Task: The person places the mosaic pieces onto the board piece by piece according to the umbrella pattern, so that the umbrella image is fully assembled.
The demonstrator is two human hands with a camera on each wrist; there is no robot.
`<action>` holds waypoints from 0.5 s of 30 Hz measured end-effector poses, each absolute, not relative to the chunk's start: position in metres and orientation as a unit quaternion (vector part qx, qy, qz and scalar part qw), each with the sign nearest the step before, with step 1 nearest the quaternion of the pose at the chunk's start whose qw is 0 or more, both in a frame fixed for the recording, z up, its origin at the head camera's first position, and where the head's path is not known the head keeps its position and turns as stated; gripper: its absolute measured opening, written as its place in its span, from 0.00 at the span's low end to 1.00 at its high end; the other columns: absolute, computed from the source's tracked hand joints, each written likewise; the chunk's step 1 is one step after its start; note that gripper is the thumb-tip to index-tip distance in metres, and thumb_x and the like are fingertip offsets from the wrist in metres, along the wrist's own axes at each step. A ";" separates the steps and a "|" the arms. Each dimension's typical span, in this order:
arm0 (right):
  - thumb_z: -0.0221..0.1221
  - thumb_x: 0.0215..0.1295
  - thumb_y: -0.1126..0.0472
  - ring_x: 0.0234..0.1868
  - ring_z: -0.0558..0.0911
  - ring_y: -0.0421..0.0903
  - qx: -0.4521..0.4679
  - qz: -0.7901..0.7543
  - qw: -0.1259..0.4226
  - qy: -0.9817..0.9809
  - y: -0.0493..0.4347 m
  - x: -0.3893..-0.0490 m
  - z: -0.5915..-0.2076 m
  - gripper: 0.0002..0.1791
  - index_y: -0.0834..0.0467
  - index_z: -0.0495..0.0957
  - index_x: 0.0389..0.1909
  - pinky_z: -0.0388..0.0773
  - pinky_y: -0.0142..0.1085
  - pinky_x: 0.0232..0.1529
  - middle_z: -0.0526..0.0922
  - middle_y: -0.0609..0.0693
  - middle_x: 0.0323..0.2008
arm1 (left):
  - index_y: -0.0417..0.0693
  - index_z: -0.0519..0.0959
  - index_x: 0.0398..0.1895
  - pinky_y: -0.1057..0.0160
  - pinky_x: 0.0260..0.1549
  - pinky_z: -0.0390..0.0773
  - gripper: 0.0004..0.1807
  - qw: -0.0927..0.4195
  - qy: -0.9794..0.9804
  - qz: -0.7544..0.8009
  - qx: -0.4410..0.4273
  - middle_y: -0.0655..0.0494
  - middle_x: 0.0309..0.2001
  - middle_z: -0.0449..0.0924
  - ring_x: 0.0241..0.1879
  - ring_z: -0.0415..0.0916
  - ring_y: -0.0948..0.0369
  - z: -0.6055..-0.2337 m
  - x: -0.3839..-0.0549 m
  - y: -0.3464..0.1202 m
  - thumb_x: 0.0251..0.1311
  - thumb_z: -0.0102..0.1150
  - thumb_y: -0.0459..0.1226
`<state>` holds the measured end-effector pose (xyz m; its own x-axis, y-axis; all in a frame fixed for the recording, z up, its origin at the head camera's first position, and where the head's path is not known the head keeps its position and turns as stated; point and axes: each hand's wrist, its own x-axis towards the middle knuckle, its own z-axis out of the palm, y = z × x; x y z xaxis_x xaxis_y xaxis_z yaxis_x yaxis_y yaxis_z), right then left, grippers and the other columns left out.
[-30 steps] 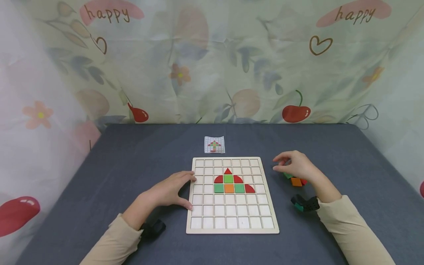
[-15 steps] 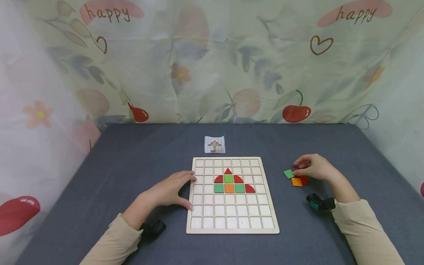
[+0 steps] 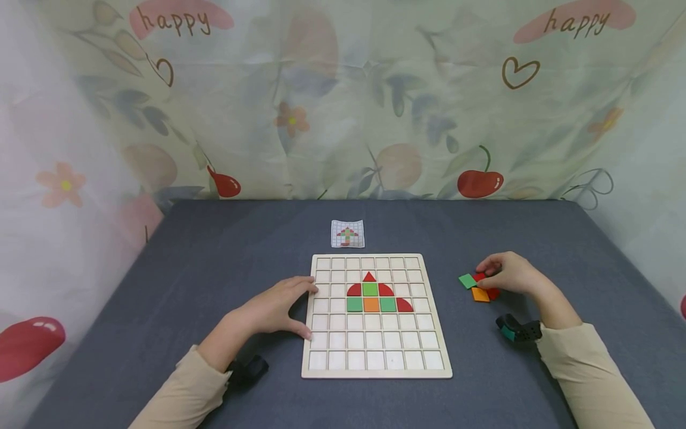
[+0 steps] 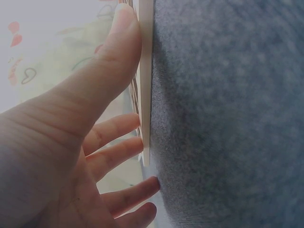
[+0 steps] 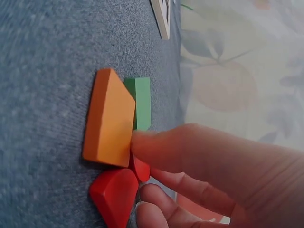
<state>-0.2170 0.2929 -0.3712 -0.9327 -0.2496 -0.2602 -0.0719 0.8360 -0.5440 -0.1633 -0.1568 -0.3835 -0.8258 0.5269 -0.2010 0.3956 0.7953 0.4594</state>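
My left hand [image 3: 278, 307] rests at the left edge of the white gridded board [image 3: 375, 366], thumb and fingers spread along its rim. Set in the board are a red triangle [image 3: 368, 277], red quarter-rounds [image 3: 404, 305], green squares [image 3: 354, 304] and an orange square [image 3: 371, 305]. To the right of the board, my right hand [image 3: 509, 273] reaches into a small pile of loose tiles. Its thumb and fingers pinch a red tile [image 5: 140, 170], partly hidden by the thumb. Beside it lie an orange square tile [image 5: 111, 121], a green tile [image 5: 143, 102] and another red tile [image 5: 114, 194].
A small printed card [image 3: 347, 234] with a coloured grid pattern lies behind the board on the dark cloth [image 3: 241, 238]. A patterned curtain [image 3: 343, 119] hangs at the table's far edge. Wrist cameras [image 3: 518, 329] sit under both wrists.
My right hand has moved right, away from the board's side, and come down onto the tile pile, thumb and fingers now at a red tile. The left hand stays put.
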 end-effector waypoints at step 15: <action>0.63 0.52 0.65 0.30 0.74 0.42 -0.078 -0.280 0.164 0.943 0.284 -0.215 -0.369 0.16 0.70 0.76 0.39 0.74 0.33 0.30 0.80 0.56 0.32 | 0.46 0.66 0.63 0.47 0.66 0.61 0.46 0.164 0.935 0.203 0.241 0.47 0.69 0.59 0.69 0.56 0.48 -0.382 -0.163 -0.156 0.39 0.72 0.55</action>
<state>-0.2151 0.2836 -0.3689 -0.9340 -0.2394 -0.2651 -0.0555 0.8304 -0.5543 -0.1631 -0.1564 -0.3823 -0.8303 0.5168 -0.2086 0.3840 0.8018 0.4580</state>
